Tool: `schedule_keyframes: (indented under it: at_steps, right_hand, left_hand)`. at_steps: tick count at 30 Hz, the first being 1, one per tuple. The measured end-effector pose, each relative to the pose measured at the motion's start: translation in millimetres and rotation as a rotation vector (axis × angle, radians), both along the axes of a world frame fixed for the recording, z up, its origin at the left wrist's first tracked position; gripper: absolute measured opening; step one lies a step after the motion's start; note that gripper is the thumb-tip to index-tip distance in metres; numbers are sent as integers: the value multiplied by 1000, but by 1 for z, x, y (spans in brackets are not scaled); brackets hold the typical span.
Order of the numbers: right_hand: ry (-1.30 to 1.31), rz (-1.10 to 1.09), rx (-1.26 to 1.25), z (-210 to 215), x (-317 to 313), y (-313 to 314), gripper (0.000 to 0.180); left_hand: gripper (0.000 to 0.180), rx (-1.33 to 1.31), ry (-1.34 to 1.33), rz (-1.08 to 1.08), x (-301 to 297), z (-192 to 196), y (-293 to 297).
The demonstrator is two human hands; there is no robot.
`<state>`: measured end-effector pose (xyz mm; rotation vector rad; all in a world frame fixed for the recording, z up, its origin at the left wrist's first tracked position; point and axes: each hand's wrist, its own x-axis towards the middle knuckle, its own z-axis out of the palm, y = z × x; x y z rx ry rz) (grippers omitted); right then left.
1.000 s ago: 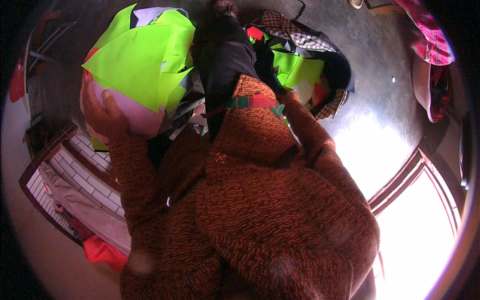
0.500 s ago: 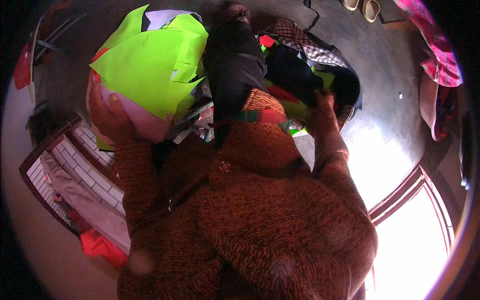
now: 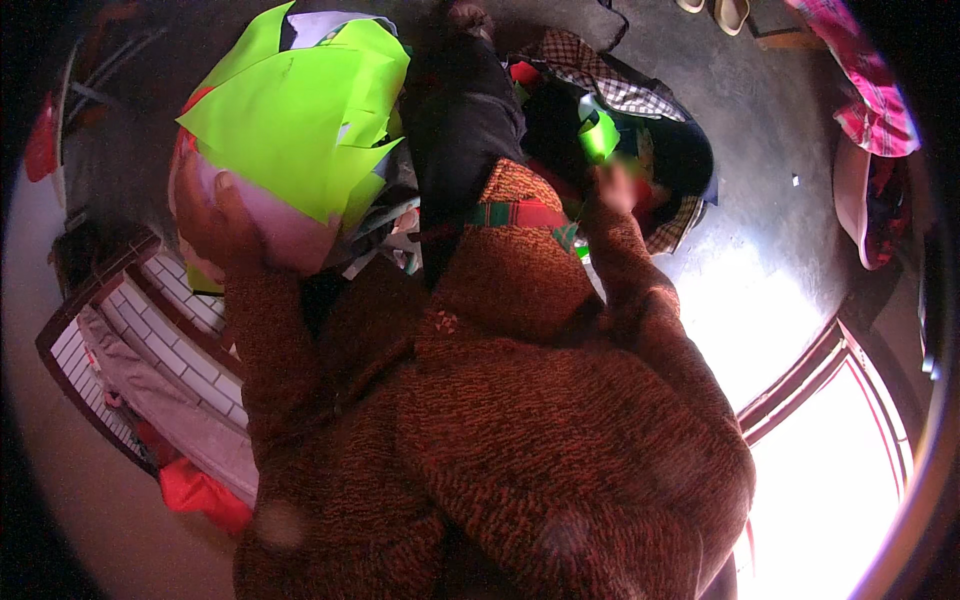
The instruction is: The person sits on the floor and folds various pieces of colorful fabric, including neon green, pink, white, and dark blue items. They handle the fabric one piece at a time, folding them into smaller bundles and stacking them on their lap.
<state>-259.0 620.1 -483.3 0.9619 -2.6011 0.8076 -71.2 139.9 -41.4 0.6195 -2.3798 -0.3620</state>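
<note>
On the left, a bulky bundle of scraps [image 3: 290, 130] shows bright yellow-green sheets on top and pale pink ones beneath. My left hand [image 3: 220, 220] is closed around its near left side, the thumb up against the pink layer. My right hand [image 3: 615, 187] is over a dark bag [image 3: 685, 155] with a checked rim, right of my leg. The fingers are smeared by motion, but a bright green scrap [image 3: 599, 137] stands out at their tips and seems pinched there. Other dark, red and pale pieces lie in the bag, partly hidden by my hand.
My dark-trousered leg [image 3: 465, 110] stretches between the bundle and the bag. A pair of slippers [image 3: 732, 14] lies on the grey floor at the far right. Pink checked cloth [image 3: 880, 125] hangs at the right edge, near a bright doorway [image 3: 820, 490]. A barred window [image 3: 180, 330] is at the left.
My right hand has moved left and slightly up within the bag, and a bright green scrap now stands at its fingertips. My left hand stays on the bundle.
</note>
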Motion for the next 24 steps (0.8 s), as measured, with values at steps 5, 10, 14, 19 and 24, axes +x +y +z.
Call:
schedule_keyframes:
  at_steps: [5, 10, 14, 19, 24]
  right_hand:
    - [-399, -310, -39, 81, -5, -69, 27]
    - [-494, -371, -120, 100, -11, -76, 32]
    - [-565, -316, -191, 107, -18, -59, 36]
    - [-654, -217, -273, 110, -22, -15, 41]
    - [-1191, -261, -701, 194, -13, -28, 50]
  left_hand:
    - [41, -152, -95, 77, 19, 0, 1]
    - [39, -219, -156, 112, 16, 3, 3]
    - [40, -255, -165, 99, 24, 2, -3]
    - [43, -241, -191, 170, 25, -5, -6]
    - [47, -249, -201, 227, 34, -16, -13]
